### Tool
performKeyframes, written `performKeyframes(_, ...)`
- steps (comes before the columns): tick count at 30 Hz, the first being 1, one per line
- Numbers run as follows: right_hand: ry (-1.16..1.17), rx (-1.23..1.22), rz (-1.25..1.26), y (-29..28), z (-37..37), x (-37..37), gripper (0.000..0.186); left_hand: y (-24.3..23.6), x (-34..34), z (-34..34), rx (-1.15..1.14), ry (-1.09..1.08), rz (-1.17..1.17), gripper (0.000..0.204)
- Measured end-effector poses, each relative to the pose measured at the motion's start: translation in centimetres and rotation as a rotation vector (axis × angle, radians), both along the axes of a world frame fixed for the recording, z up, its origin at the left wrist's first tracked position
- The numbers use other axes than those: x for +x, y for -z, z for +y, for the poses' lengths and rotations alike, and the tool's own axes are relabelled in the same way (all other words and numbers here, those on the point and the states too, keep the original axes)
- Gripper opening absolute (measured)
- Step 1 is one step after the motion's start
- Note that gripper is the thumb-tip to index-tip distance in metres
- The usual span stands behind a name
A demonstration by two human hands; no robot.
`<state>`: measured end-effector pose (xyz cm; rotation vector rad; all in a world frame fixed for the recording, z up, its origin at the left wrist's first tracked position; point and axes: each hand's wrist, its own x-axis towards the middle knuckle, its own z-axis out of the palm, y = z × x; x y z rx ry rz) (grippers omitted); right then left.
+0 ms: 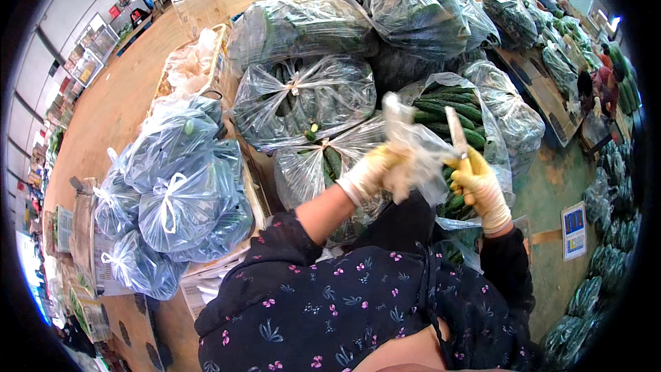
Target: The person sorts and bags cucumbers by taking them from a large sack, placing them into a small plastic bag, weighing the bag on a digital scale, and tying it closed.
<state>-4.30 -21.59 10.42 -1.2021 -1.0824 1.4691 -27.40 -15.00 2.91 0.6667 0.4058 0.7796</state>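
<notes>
My left hand [374, 171], in a pale glove with yellowish fingers, is closed on a bunch of crumpled clear plastic [415, 158]. In my right hand [480, 189], gloved the same way, is a knife [455, 128] with its blade pointing up and away from me. The plastic reaches across to the right hand; whether those fingers also hold it I cannot tell. Just beyond both hands lies an open clear bag of dark green cucumbers [451, 107]. Left of my left hand is a tied clear bag [303, 176] with cucumbers inside.
More tied clear bags of cucumbers [303, 100] are piled ahead. Blue-tinted knotted bags [182, 200] are heaped at my left, near a crate [219, 48] holding loose plastic. A scale display [573, 231] stands at right. Other people [606, 86] are at the far right.
</notes>
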Motion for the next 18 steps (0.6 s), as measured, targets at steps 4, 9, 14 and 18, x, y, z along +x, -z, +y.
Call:
performKeyframes(4, 0.082, -0.068, -0.062, 1.3, 2.8, 0.8, 0.05, -2.2, -7.1, 4.1, 0.115, -0.354, 0.075, 0.037)
performKeyframes(9, -0.051, -0.001, -0.377, 9.0, 5.7, -3.7, 0.079, -9.6, -9.8, 5.1, 0.518, -0.649, 0.261, 0.024)
performKeyframes(14, -0.466, 0.532, -1.251, 13.1, 7.4, -9.1, 0.07, -12.7, -6.5, 3.1, 1.439, -0.333, 1.016, 0.022)
performKeyframes(18, -0.386, 0.343, -0.73, 7.2, 5.6, -11.9, 0.068, -15.0, -11.4, 8.2, 1.258, 0.058, 1.324, 0.031)
